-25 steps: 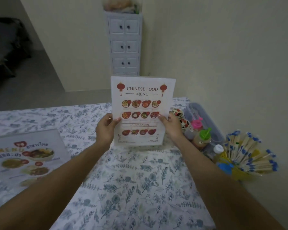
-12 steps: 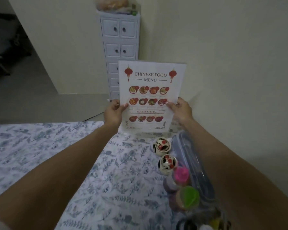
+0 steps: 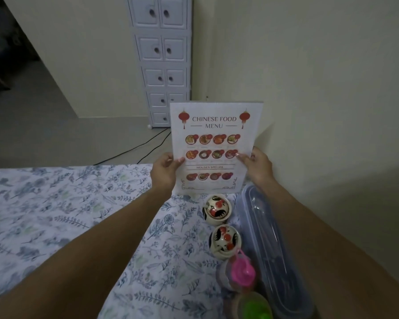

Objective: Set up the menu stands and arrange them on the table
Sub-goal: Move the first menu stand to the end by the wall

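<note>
Upright, flat glossy menu stand (image 3: pixel 213 148), left hand (image 3: pixel 165 172), right hand (image 3: pixel 258 168), grips clamped on its edges

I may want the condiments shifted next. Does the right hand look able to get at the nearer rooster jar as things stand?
Probably yes, once it lets go: the right hand grips the menu stand. The nearer rooster jar sits uncovered below that forearm, between the far jar and pink-capped bottle.

It looked like a home room: a white drawer cabinet (image 3: pixel 162 63) stood in the far corner beyond a floral-clothed desk (image 3: pixel 55 215).
</note>
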`<state>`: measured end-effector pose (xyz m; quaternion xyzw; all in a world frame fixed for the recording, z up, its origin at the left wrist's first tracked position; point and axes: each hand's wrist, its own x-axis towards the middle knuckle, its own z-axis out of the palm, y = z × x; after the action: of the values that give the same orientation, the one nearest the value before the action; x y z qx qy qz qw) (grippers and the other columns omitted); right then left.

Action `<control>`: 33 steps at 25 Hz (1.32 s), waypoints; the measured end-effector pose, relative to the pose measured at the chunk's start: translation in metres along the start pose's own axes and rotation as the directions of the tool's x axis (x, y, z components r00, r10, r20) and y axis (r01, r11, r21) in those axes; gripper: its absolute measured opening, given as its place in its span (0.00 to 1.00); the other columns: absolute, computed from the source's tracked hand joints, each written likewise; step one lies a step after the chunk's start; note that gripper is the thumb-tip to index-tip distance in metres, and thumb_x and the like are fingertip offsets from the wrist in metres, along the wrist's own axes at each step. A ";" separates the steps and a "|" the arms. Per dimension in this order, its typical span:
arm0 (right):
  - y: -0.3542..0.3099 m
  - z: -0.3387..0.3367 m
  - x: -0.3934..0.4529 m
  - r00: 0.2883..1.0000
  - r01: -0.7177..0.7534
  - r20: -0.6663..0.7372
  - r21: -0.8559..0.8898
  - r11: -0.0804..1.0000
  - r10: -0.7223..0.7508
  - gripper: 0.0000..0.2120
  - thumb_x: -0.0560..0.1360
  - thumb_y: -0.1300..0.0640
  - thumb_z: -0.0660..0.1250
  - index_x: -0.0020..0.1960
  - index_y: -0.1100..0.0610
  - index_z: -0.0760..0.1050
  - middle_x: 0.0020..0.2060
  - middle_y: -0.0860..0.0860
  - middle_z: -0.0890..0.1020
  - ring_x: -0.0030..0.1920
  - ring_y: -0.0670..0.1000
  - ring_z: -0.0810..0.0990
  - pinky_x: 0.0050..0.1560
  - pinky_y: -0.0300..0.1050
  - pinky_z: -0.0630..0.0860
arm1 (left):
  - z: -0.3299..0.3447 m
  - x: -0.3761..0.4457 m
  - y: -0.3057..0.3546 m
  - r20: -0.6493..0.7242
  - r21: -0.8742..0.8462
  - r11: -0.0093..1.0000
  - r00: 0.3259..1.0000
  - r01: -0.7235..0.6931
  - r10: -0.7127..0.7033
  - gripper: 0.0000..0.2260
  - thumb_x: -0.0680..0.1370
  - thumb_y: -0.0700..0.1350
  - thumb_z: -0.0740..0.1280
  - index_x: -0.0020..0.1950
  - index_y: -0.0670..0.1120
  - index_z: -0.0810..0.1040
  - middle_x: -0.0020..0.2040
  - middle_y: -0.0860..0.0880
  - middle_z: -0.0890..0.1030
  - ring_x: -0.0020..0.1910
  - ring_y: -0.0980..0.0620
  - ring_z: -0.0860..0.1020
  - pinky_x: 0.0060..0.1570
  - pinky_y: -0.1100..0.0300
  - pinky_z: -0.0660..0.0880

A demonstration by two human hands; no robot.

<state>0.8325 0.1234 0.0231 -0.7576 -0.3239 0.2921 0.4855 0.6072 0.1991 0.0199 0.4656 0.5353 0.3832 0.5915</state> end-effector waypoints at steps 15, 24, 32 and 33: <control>0.003 0.004 0.003 0.999 -0.044 0.004 -0.045 0.998 0.045 0.15 0.76 0.51 0.67 0.56 0.62 0.73 0.50 0.56 0.83 0.45 0.54 0.83 0.35 0.40 0.78 | 0.000 0.005 -0.007 -0.009 0.077 0.997 1.000 -0.002 0.003 0.03 0.74 0.48 0.71 0.43 0.50 0.78 0.51 0.43 0.85 0.50 0.42 0.83 0.54 0.41 0.79; -0.007 0.002 -0.023 0.994 0.080 -0.035 -0.383 0.920 -0.102 0.21 0.77 0.47 0.65 0.60 0.61 0.65 0.57 0.59 0.80 0.53 0.60 0.80 0.47 0.55 0.80 | 0.000 -0.002 0.000 0.077 0.524 0.838 0.989 -0.151 0.130 0.17 0.80 0.50 0.61 0.65 0.42 0.72 0.62 0.42 0.80 0.58 0.43 0.79 0.48 0.54 0.75; -0.039 -0.011 -0.071 0.983 0.161 0.181 -0.847 0.506 -0.010 0.35 0.74 0.38 0.61 0.72 0.59 0.60 0.72 0.59 0.63 0.71 0.62 0.62 0.72 0.60 0.59 | -0.031 -0.030 0.030 0.223 0.969 0.135 0.966 -0.206 -0.127 0.36 0.78 0.62 0.56 0.78 0.42 0.51 0.80 0.40 0.46 0.78 0.36 0.40 0.73 0.36 0.40; -0.047 -0.012 -0.082 0.978 0.162 0.204 -0.856 0.491 0.035 0.37 0.74 0.36 0.59 0.75 0.58 0.56 0.76 0.58 0.58 0.75 0.62 0.56 0.75 0.62 0.52 | -0.038 -0.039 0.035 0.259 0.964 0.092 0.958 -0.249 -0.126 0.37 0.77 0.64 0.56 0.78 0.43 0.51 0.80 0.41 0.46 0.78 0.36 0.40 0.73 0.36 0.39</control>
<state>0.7813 0.0686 0.0812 -0.8538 -0.5002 0.1434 0.0145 0.5655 0.1771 0.0643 0.8117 0.5440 -0.1216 0.1745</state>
